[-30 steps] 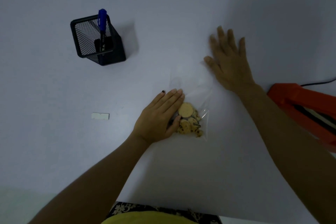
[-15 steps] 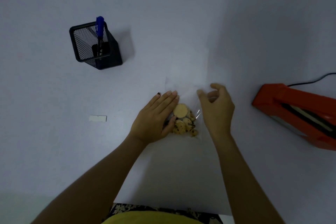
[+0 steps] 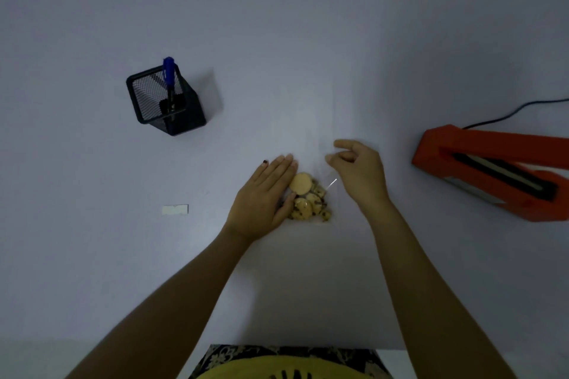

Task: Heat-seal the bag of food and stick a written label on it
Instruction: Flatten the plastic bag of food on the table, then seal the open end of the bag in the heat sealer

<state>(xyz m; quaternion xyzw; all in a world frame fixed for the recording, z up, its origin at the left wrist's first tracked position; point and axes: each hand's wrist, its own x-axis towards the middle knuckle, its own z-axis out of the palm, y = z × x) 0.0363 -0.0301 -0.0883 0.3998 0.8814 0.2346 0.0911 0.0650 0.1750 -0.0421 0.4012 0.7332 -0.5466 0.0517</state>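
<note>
Surface (image 3: pixel 277 40): one, pale and plain, carrying everything listed below.

Bag (image 3: pixel 311 197): one, clear plastic, lying flat near the middle of the surface, straight ahead of me. Its outline is hard to make out; one bright crease shows on its right side.

Cookies (image 3: pixel 301 184): several in a heap inside the bag, one smooth round one on top and the rest speckled dark; exact count not clear.

Left hand (image 3: pixel 264 200): one, laid flat, fingers straight and together, thumb against the left edge of the cookie heap. Grip wide, pressing rather than clasping.

Right hand (image 3: pixel 358 172): one, just right of the bag, fingers curled, thumb and forefinger drawn close near the bag's upper right edge. Grip narrow; I cannot tell whether it has caught the plastic.

Label (image 3: pixel 175 209): one, small white strip, flat on the surface well left of the bag.

Pen holder (image 3: pixel 167 104): one, black mesh, square, far left.

Pen (image 3: pixel 169 77): one, blue cap, standing in the holder.

Heat sealer (image 3: pixel 492 172): one, orange, at the right edge, with one dark cord (image 3: pixel 508 115) running off behind it.
</note>
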